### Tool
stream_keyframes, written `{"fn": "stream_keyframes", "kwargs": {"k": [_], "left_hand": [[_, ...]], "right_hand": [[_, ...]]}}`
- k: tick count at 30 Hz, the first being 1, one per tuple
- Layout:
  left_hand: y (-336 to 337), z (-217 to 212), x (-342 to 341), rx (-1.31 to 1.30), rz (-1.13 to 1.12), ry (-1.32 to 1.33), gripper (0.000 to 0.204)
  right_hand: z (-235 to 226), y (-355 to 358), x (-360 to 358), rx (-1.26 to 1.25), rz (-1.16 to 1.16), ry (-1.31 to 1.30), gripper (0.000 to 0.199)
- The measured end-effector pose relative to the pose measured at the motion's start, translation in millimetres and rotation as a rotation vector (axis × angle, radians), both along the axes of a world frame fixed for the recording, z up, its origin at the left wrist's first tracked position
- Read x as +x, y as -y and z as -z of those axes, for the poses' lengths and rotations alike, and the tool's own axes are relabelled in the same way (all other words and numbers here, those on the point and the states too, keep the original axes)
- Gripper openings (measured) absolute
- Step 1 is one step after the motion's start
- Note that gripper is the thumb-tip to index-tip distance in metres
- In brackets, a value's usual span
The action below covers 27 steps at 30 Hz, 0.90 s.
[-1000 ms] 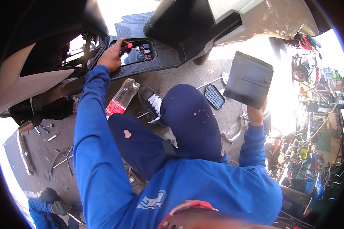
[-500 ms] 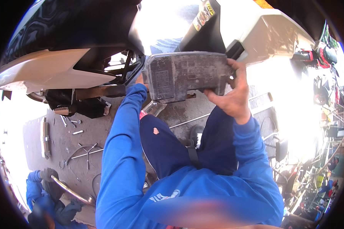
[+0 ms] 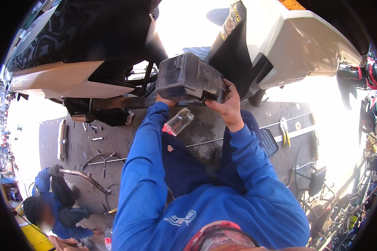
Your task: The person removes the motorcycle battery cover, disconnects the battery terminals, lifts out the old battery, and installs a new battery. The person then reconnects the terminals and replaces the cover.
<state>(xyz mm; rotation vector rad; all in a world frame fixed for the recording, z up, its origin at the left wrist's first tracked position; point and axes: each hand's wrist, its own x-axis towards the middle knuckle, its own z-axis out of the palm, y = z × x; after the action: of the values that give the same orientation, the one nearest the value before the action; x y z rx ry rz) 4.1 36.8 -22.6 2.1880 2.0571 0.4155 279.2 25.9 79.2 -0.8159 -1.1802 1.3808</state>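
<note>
A dusty black plastic box (image 3: 188, 77) is held up in front of me, at the gap in the middle of a motorcycle. My right hand (image 3: 228, 106) grips its right end, thumb below and fingers round the corner. My left hand (image 3: 166, 101) supports the box from beneath its left side; most of its fingers are hidden behind the box. The box is tilted, so two of its sides show. Around it stand the motorcycle's white left panel (image 3: 63, 77), its black centre piece (image 3: 228, 42) and its white right panel (image 3: 308, 42).
Below the box lies a clear plastic bottle (image 3: 180, 120). Yellow-handled pliers (image 3: 285, 133) and a black grid tray (image 3: 269, 142) are on the right. Leftward lie a metal cylinder (image 3: 63, 140), wrenches (image 3: 91, 126) and a three-armed wrench (image 3: 105, 160). A co-worker (image 3: 56, 205) holds a bent pipe (image 3: 86, 176).
The box has turned from its broad, flat face to a tilted view of its sides. Both hands moved with it, the right one inward. The bottle and pliers show more fully.
</note>
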Motion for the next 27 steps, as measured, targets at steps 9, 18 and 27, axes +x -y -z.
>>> {"fn": "stream_keyframes", "kwargs": {"k": [9,18,27], "left_hand": [[0.3,5.0,6.1,0.059,-0.142,0.124,0.043],[15.9,-26.9,11.6,0.038,-0.327,1.202,0.057],[95.3,-66.0,73.9,0.119,-0.311,1.588,0.145]], "right_hand": [[7.2,-18.2,-39.1,0.143,0.029,0.037,0.094],[45.3,-45.9,-48.0,-0.361,-0.217,-0.737,0.030],[72.1,53.8,-61.1,-0.671,-0.473,-0.599,0.035]]}}
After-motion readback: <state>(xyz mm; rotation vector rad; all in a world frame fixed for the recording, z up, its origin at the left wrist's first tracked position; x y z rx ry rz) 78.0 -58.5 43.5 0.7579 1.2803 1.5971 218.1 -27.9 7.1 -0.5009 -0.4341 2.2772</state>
